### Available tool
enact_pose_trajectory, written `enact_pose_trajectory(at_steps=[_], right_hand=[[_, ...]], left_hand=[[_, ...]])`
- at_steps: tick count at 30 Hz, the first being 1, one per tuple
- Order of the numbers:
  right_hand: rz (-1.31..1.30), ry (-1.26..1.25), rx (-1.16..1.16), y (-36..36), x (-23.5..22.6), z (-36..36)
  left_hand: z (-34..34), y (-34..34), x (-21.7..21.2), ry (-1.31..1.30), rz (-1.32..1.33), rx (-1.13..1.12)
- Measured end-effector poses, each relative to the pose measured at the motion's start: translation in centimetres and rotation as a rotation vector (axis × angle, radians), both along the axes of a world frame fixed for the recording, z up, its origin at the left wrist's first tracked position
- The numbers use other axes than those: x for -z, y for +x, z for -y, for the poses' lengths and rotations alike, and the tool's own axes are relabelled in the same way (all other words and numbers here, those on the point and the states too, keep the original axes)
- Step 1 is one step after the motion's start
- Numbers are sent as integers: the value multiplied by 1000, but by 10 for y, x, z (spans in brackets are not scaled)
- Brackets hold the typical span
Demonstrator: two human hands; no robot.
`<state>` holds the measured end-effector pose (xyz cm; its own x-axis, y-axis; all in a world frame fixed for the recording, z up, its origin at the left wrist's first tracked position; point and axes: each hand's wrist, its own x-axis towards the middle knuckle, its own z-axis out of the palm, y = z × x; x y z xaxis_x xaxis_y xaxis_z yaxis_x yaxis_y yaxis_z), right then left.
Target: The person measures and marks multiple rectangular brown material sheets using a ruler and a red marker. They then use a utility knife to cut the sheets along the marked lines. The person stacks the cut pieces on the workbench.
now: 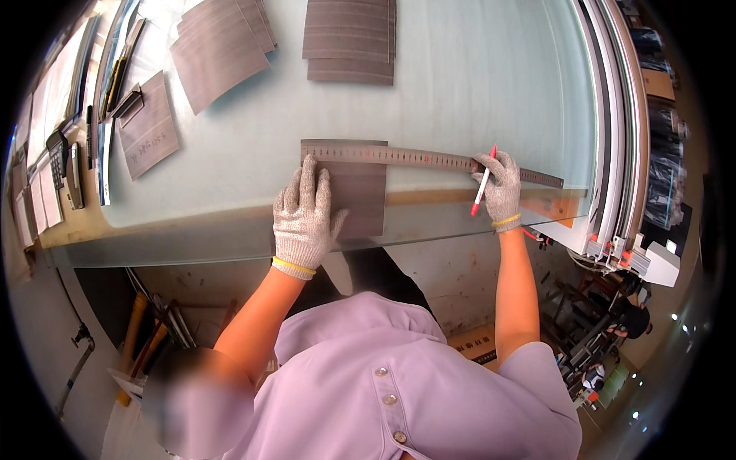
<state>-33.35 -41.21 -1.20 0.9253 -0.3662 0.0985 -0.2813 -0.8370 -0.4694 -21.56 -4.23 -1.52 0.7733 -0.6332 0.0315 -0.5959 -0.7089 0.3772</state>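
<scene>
Glass worktop (pixel 475 77): gloved left hand (pixel 305 218), fingers spread flat, presses brown sheet (pixel 360 195) at near edge; gloved right hand (pixel 500 188) pinches red pen (pixel 483 184) against steel ruler (pixel 429 159) crossing sheet's top; sheet stacks (pixel 349 38) beyond.

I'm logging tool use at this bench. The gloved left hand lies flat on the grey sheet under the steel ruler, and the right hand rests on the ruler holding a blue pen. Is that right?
Only the pen colour is wrong. In the head view the pen in the right hand is red, not blue. The left hand does lie flat on the grey sheet under the ruler.
</scene>
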Motion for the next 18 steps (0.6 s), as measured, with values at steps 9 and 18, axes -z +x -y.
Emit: enact_pose_trajectory(at_steps=[9, 18], right_hand=[[-41, -32, -3, 4, 0, 3], [289, 36, -28, 42, -17, -72]], left_hand=[[0, 0, 1, 1, -11, 1], [0, -1, 1, 17, -20, -4]])
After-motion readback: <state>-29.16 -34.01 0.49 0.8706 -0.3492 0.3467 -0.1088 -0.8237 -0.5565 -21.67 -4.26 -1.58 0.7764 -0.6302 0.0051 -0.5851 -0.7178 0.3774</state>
